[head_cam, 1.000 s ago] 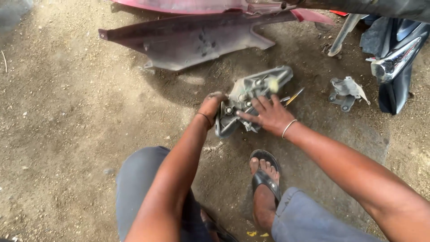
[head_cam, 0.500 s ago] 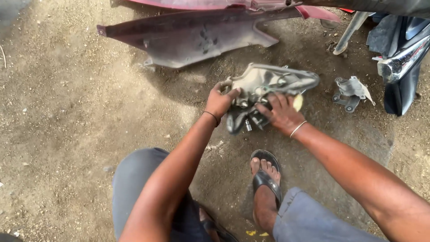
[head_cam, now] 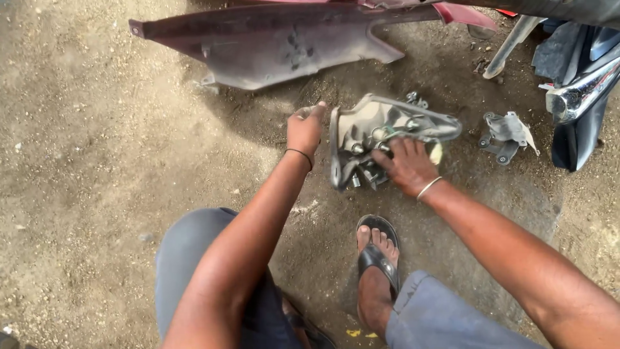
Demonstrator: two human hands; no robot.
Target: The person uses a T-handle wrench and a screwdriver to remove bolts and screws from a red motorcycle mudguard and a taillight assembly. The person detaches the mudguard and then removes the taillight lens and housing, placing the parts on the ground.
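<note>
A grey metal bracket-like engine part (head_cam: 378,132), dusty and fitted with several bolts, lies tilted on the dirt ground in front of me. My right hand (head_cam: 408,165) rests on its near side, fingers gripping its lower edge. My left hand (head_cam: 306,127) is just left of the part, fingers curled near its edge; whether it touches the part is unclear. A thin band circles each wrist.
A long maroon body panel (head_cam: 278,42) lies on the ground beyond the part. A smaller grey metal piece (head_cam: 505,136) sits to the right, next to chrome and dark vehicle parts (head_cam: 581,90). My foot in a black sandal (head_cam: 378,255) is close below.
The metal part has been turned over and shifted up and right; my left hand has come off its left end and now sits beside it. The view has moved slightly.
</note>
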